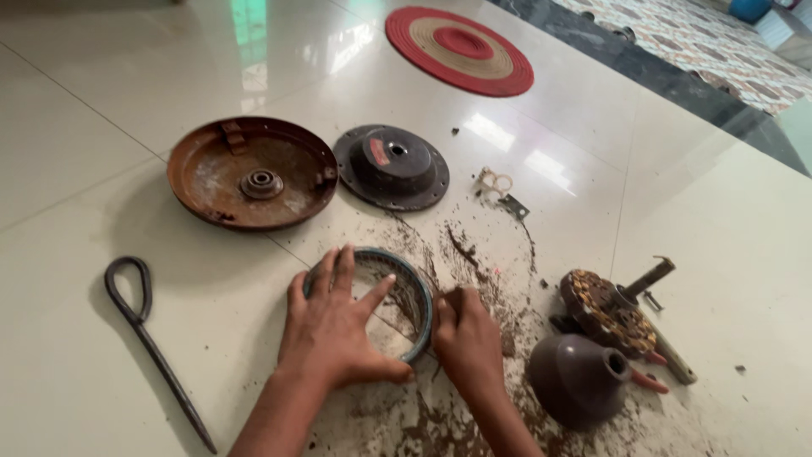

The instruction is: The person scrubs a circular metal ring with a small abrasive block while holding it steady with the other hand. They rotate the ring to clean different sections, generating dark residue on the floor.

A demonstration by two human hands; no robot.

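Meanwhile, left hand spread flat over one metal ring; right hand curled against its rim (two round covers nearby).

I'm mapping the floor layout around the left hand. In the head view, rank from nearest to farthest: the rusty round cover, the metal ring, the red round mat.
From the left hand:
1. Metal ring, under its fingers, touching.
2. Rusty round cover, up and to the left on the floor.
3. Red round mat, far off at the top.
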